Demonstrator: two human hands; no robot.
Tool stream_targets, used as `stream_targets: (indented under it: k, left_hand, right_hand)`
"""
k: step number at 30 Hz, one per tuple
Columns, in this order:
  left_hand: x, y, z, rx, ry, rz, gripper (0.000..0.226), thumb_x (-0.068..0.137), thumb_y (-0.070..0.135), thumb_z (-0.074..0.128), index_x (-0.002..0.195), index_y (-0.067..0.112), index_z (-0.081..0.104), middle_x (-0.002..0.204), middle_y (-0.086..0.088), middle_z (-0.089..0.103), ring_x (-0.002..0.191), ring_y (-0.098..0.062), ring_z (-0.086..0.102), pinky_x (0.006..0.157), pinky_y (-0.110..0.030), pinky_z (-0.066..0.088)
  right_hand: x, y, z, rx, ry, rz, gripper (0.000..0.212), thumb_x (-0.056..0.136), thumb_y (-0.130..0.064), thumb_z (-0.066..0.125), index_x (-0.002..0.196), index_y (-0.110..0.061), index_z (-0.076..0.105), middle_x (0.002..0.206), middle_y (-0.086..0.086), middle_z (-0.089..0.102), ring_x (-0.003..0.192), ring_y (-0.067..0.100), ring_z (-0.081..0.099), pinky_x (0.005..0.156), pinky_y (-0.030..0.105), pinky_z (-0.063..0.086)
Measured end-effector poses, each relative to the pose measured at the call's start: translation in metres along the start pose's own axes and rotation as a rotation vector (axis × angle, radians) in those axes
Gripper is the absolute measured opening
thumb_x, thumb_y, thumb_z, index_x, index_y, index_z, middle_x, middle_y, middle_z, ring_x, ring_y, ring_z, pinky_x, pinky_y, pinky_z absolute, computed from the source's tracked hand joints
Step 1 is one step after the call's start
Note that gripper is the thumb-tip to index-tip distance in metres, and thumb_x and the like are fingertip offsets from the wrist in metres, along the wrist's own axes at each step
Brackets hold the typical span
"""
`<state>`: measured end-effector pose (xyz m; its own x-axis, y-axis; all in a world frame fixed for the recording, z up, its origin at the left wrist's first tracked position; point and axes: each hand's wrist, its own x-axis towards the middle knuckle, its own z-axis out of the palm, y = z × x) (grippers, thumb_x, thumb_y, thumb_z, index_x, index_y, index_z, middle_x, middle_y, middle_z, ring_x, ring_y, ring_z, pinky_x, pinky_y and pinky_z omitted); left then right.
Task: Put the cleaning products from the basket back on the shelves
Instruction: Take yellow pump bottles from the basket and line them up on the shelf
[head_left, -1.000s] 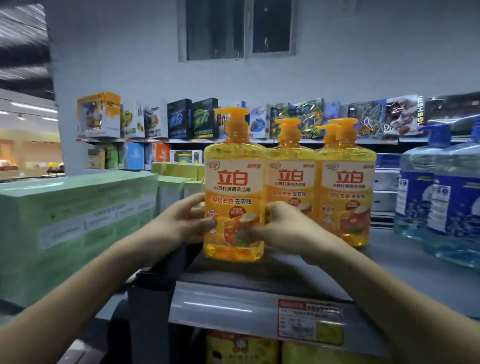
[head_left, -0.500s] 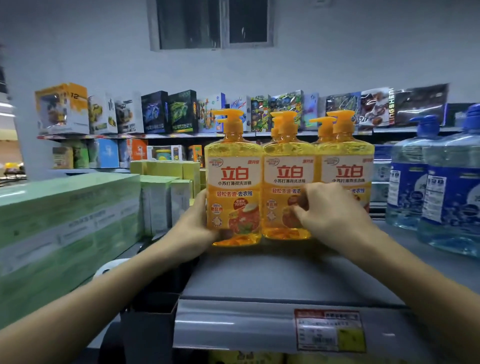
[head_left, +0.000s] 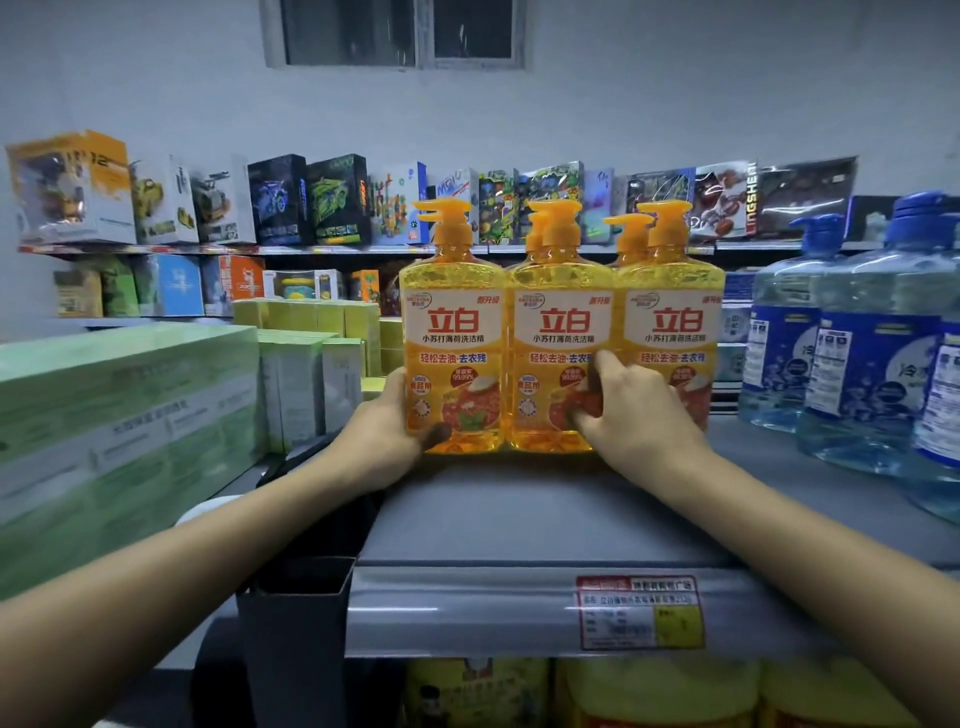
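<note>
While three yellow dish soap bottles are standing side by side on the grey shelf (head_left: 519, 519), both hands are reaching up to them. The left grip (head_left: 384, 436) is grasping the left bottle (head_left: 452, 332) low at its left side. Its thumb is lying on the front of the label near the bottom, and the other fingers are going round the side, out of sight. The right grip (head_left: 634, 415) is grasping the middle bottle (head_left: 558, 332) at its right edge. Here the thumb is pressing on the lower front, and the curled fingers are going into the seam between this bottle and the right bottle (head_left: 675, 332).

The three bottles are touching each other, standing upright with labels facing the camera, well back from the front edge of the shelf. Behind the middle and the right bottle, more orange pump heads are showing. A price label (head_left: 639, 613) is sitting on the front rail of the shelf. Just right of the bottles, large water jugs (head_left: 872, 364) with blue caps are standing on the same shelf. At the left, green boxes (head_left: 119, 405) are lying in stacks. A dark bin (head_left: 296, 597) is standing below the left forearm; I cannot tell if it is the basket.
</note>
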<state>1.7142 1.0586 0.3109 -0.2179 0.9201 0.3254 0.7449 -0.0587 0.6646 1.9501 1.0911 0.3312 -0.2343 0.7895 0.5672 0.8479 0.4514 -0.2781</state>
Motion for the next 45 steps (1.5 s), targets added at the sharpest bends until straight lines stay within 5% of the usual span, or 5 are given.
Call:
stream_targets:
  k: [8,22,29,35,45]
  left_hand:
    - [-0.032,0.032,-0.026,0.115,-0.024,-0.026,0.066,0.099,0.038,0.055,0.153,0.016,0.024,0.147,-0.008,0.051,0.129,-0.025,0.051,0.103,-0.037,0.039]
    - [-0.221,0.053,0.076,0.46,0.139,0.701,0.046,0.093,0.033,0.057,0.132,0.008,0.056,0.131,-0.026,0.055,0.131,-0.044,0.045,0.105,-0.051,0.041]
    - [-0.322,0.048,0.205,0.401,-0.27,0.755,0.031,0.095,0.028,0.053,0.119,0.009,0.057,0.111,-0.016,0.059,0.103,-0.038,0.054,0.077,-0.045,0.048]
    - [-0.405,0.096,0.294,0.415,-0.526,0.901,0.013,0.092,0.025,0.059,0.087,0.013,0.061,0.08,-0.007,0.062,0.073,-0.036,0.062,0.056,-0.034,0.031]
    - [-0.565,0.272,0.468,0.22,-0.708,1.099,0.028,0.096,0.025,0.055,0.072,0.014,0.047,0.059,0.0,0.054,0.05,-0.03,0.057,0.041,-0.026,0.025]
  right_hand:
    - [-0.013,-0.001,-0.029,0.028,-0.13,0.038,0.024,0.092,-0.035,0.065,0.113,-0.023,0.061,0.115,0.001,0.063,0.1,0.018,0.059,0.089,0.038,0.055]
    - [-0.241,0.01,-0.06,-0.083,0.214,0.251,0.031,0.097,-0.035,0.059,0.125,-0.022,0.055,0.124,0.002,0.044,0.093,0.014,0.042,0.078,0.03,0.039]
    - [-0.432,0.089,-0.039,-0.102,0.002,0.734,0.022,0.098,-0.027,0.056,0.119,-0.019,0.057,0.114,0.002,0.047,0.092,0.021,0.054,0.079,0.035,0.045]
    - [-0.587,0.151,-0.071,-0.018,-0.033,1.142,0.01,0.098,-0.026,0.054,0.102,-0.027,0.063,0.09,-0.008,0.067,0.085,0.019,0.067,0.076,0.042,0.057]
    - [-0.787,0.274,-0.196,-0.146,0.226,1.527,0.037,0.098,-0.035,0.051,0.071,-0.011,0.046,0.059,0.004,0.054,0.066,0.036,0.057,0.055,0.037,0.038]
